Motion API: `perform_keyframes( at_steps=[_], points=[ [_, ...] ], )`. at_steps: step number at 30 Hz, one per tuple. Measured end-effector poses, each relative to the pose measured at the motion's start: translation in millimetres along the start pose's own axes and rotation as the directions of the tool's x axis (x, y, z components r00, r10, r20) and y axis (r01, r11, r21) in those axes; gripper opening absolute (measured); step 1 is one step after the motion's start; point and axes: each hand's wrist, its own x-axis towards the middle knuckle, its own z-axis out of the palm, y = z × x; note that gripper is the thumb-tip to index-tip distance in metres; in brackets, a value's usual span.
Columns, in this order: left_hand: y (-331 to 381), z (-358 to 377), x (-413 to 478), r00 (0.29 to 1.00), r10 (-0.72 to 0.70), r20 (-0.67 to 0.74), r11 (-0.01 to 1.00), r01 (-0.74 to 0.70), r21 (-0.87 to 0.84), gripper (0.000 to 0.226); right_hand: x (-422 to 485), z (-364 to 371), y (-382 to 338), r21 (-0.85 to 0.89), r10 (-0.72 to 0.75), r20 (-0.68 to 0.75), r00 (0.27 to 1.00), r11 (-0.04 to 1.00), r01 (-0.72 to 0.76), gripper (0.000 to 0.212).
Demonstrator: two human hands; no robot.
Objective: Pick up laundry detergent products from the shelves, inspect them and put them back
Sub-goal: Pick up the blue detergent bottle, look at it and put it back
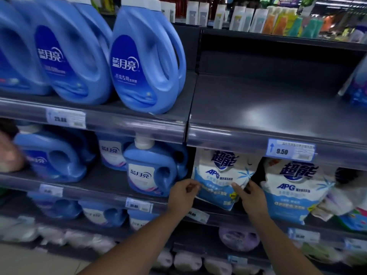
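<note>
A white-and-blue detergent pouch (220, 181) sits at the left end of its shelf (278, 227), near the front edge. The left hand (181, 192) pinches its left side and the right hand (252, 197) grips its right side. A blue jug (151, 171) stands just beside it.

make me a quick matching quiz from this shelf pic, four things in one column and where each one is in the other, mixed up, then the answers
Things
1. large blue jug
2. white pouch
3. 9.50 price tag
4. white-capped blue bottle

Places
A. on the shelf edge, up and right of the right hand
B. just left of the left hand
C. on the upper shelf, next to its bare stretch
D. held at its sides by both hands

Pairs: 1-C, 2-D, 3-A, 4-B
</note>
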Motion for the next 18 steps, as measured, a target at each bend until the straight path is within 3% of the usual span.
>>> perform_keyframes(
  at_steps=[2,4,6,9,11,12,15,18],
  points=[
    [-1.2,-15.4,-0.7,1.0,0.005,0.002,0.999,-0.005,-0.044,0.017,-12.7,4.4,0.8,-0.044,0.013,-0.111,0.994,0.999,-0.018,0.038],
    [-4.5,-38.7,-7.4,0.998,-0.005,-0.057,0.993,-0.002,-0.118,0.026,-35.5,14.6,-6.0,-0.012,0.027,-0.296,0.955,0.999,-0.032,0.019],
    [-13.2,-71.8,-18.8,0.986,-0.013,-0.166,0.984,-0.017,-0.176,0.033,-56.8,32.5,-16.8,0.047,0.003,-0.336,0.942,0.999,0.014,0.014],
    [-28.9,-128.2,-34.8,0.939,0.047,-0.34,0.992,-0.085,-0.098,0.033,-66.3,73.3,-35.5,0.019,-0.138,-0.042,0.99,0.99,0.139,0.012],
    [-37.3,-159.4,-30.6,0.893,0.052,-0.447,0.997,-0.07,-0.024,0.014,-58.0,101.7,-54.9,0.017,-0.228,0.117,0.967,0.974,0.228,0.001],
    [-41.0,-171.5,-23.2,0.89,0.022,-0.456,0.999,-0.036,-0.022,0.015,-51.6,115.5,-65.9,0.029,-0.234,0.191,0.953,0.972,0.233,0.013],
    [-50.6,-194.6,6.0,0.962,-0.115,-0.249,0.993,0.112,-0.028,0.066,-31.8,149.0,-86.1,0.055,-0.139,0.432,0.891,0.99,0.128,0.056],
    [-55.8,-200.2,28.5,0.982,-0.176,-0.073,0.984,0.178,0.025,0.078,-19.7,165.2,-88.6,-0.03,-0.149,0.469,0.871,0.982,0.184,0.052]
  ],
)
